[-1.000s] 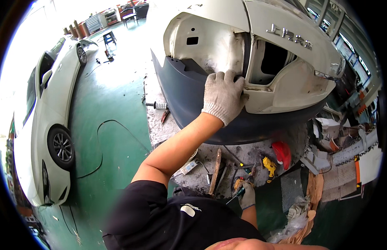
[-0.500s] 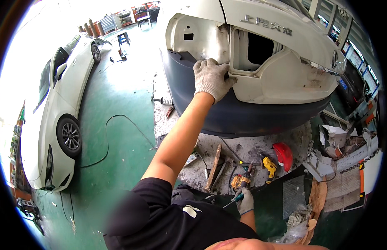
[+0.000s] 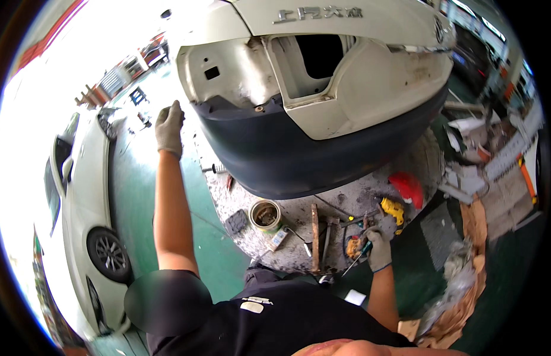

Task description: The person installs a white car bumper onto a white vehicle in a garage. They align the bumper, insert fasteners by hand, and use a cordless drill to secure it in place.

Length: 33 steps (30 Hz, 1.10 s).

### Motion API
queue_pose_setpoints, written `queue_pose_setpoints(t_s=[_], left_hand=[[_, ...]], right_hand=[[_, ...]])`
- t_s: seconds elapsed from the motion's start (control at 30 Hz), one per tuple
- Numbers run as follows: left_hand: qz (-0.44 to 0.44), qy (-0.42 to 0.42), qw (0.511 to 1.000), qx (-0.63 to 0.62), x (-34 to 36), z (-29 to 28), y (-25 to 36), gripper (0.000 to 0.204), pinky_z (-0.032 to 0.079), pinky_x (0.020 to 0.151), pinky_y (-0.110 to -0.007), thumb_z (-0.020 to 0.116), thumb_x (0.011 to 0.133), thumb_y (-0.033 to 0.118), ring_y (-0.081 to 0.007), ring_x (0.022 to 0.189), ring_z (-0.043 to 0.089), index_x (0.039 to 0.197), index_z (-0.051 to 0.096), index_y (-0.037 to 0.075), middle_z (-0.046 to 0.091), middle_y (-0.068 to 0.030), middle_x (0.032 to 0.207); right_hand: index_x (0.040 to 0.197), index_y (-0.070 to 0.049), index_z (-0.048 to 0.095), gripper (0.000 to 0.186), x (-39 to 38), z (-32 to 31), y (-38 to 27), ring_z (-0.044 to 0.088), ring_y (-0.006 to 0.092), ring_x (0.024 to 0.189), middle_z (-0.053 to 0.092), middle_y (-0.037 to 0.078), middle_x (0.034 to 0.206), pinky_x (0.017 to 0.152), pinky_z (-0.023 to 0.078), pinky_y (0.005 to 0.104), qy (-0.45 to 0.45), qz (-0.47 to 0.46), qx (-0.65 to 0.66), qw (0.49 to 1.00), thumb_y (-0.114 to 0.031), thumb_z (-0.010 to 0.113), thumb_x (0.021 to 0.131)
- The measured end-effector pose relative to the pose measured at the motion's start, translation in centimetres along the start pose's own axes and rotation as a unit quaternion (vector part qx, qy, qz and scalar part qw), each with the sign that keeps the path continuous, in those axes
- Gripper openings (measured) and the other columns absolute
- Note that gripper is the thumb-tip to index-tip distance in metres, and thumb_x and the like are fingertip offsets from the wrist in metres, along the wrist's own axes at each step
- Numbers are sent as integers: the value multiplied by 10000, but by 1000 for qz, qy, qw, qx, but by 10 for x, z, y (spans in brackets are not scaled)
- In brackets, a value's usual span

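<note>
My left hand (image 3: pixel 170 127), in a pale knit glove, is raised just off the left end of a dark bumper (image 3: pixel 323 160), apart from it. Its fingers are curled together, and whatever they hold, if anything, does not show. The bumper lies under a white car rear (image 3: pixel 376 89) that has an open lamp recess (image 3: pixel 234 68) at its left. Lower right, my gloved right hand (image 3: pixel 379 252) is closed around a screwdriver (image 3: pixel 366 247) with a teal handle, its thin shaft slanting down to the left. A power drill (image 3: pixel 353 247) lies just beside that hand.
Below the bumper, a worn surface (image 3: pixel 287 255) carries an open can (image 3: pixel 264 215), a wooden-handled tool (image 3: pixel 315 237), a hammer (image 3: pixel 327 231), a yellow power tool (image 3: pixel 394 210) and a red lamp (image 3: pixel 407 187). A white car (image 3: pixel 88 207) stands left; scrap parts (image 3: pixel 474 148) pile up right.
My left hand has left the bumper's upper edge and swung left into the air. The view has turned, bringing the can into sight. My right hand still grips the screwdriver.
</note>
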<state>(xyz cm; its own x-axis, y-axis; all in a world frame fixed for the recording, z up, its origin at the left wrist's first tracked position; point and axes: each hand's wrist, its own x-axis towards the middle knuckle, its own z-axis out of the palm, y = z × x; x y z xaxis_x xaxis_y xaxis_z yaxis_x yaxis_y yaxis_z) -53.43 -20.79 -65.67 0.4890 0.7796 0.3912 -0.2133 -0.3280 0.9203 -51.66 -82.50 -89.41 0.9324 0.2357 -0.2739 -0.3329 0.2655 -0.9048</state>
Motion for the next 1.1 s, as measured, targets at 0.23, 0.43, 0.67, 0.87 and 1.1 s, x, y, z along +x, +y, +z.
queue_pose_setpoints(t_s=[0.23,0.43,0.67,0.87,1.1], left_hand=[[-83,-276,947,-140,59,-2,-51,443,476,672,-317,650,1056,417,-156,704,549,1084,683,-23,619,-54,785],[-10,-335,936,-106,68,-13,-71,513,477,695,-294,755,950,510,-158,723,581,973,655,8,642,-59,801],[-21,-315,949,-28,78,-18,-68,585,498,669,-291,770,926,539,-151,706,604,1032,677,-28,661,-55,808],[-53,-325,944,-32,72,-11,-58,641,529,700,-306,793,896,564,-162,729,629,1040,693,-52,677,-67,833],[-78,-298,950,-46,70,-13,-65,660,540,733,-308,818,854,587,-166,739,646,1001,719,-48,691,-71,806]], right_hand=[[939,-30,634,114,-7,100,90,637,172,643,640,70,761,585,532,317,65,22,53,996,-143,636,943],[997,-18,672,112,-28,176,139,638,146,649,650,59,754,615,531,300,48,67,8,997,-121,679,953],[1017,-18,692,125,0,173,87,655,135,728,676,82,791,677,534,303,7,19,-49,999,-120,682,947],[1204,-62,684,316,33,288,-136,717,243,863,704,117,1151,816,582,365,-80,-451,-339,821,-87,702,889],[1334,-61,566,562,45,373,-199,729,319,1012,563,78,1416,856,613,429,-17,-400,-663,633,-158,758,815]])
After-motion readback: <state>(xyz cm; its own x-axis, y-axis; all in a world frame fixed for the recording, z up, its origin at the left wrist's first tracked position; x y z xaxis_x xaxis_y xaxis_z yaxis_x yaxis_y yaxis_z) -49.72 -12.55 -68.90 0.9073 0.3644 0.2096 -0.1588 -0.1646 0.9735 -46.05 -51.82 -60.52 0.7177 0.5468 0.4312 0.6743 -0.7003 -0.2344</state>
